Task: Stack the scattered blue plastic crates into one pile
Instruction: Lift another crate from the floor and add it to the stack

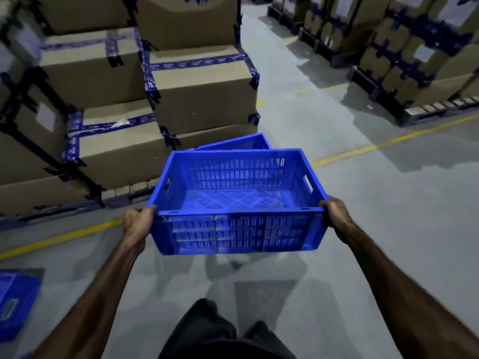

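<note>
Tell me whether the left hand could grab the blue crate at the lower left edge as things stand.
Probably not yet: the left hand grips the carried crate's rim, as does the right hand. The crate at the lower left edge lies apart on the floor; nothing blocks it.

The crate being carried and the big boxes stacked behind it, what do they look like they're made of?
Carried crate: it looks like moulded blue plastic with a slight sheen, judging by the slotted walls, perforated floor and cut-out handles. Stacked boxes: apparently matte brown corrugated cardboard, with blue printed tape along the seams and dark straps; blur hides finer detail.
</note>
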The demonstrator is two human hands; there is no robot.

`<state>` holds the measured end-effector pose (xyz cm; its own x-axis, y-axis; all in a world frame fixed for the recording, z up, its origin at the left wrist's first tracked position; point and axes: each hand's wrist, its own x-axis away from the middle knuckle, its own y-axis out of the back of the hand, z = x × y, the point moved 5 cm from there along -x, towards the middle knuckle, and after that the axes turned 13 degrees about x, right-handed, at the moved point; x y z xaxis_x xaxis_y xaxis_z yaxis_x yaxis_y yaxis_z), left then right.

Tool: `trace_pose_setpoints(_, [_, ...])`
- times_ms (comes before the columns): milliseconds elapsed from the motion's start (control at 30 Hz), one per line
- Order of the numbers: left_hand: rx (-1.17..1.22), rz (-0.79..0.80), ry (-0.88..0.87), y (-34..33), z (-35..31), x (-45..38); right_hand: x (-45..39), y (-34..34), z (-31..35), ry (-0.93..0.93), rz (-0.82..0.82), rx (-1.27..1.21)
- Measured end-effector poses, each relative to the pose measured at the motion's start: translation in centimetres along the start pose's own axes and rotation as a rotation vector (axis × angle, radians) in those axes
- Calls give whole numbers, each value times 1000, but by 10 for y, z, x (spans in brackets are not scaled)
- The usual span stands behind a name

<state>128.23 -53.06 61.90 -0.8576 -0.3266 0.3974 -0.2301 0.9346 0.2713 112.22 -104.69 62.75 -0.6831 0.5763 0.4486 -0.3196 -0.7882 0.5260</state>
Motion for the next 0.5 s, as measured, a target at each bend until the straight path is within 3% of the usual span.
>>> trace_pose_setpoints(200, [76, -34, -2, -39, -39, -51, -98, -17, 59, 25, 68, 39])
trace_pose_setpoints(500, [182, -12, 73, -118, -64, -200, -241, -50, 138, 25, 79, 62])
